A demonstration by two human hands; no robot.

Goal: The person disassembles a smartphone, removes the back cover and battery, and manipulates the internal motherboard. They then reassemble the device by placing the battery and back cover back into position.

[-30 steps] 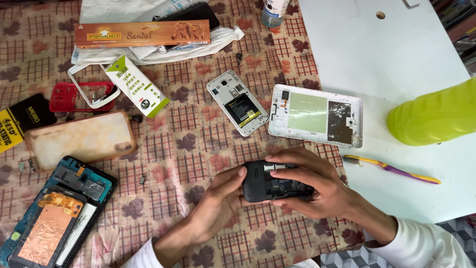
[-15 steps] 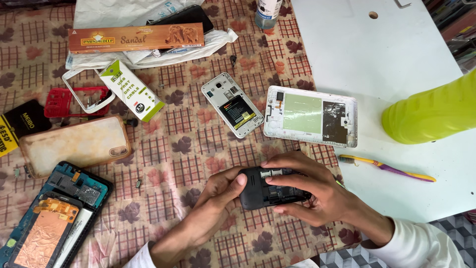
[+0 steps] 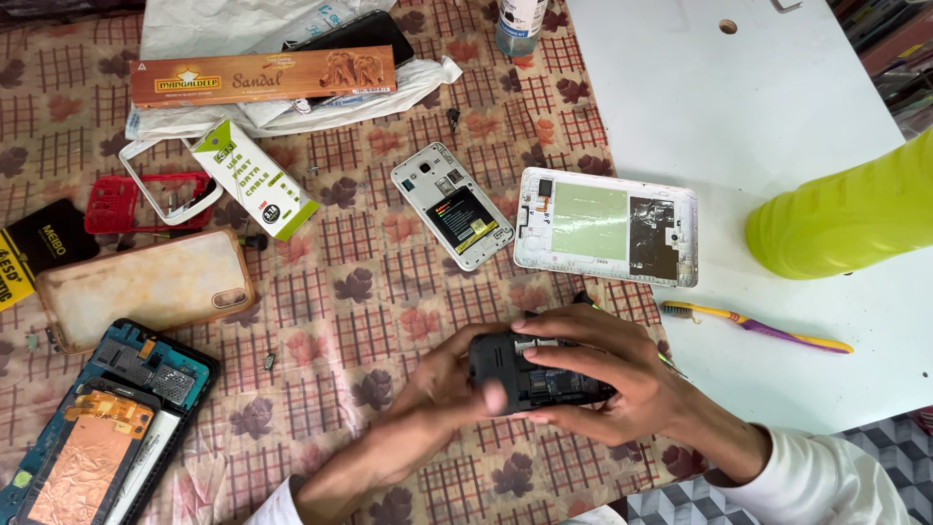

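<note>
A small black phone (image 3: 539, 374) is held in both hands, just above the tabletop with the brown flower cloth. It lies on its side, long way left to right. Its back is open, and little grey and silver parts show inside. Fingers hide its right end and part of its left end.

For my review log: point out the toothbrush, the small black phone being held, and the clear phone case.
toothbrush (image 3: 768, 331): head view, on its purple-yellow handle.
small black phone (image 3: 530, 374): head view, on its open back between the hands.
clear phone case (image 3: 146, 287): head view, on its flat middle.
</note>
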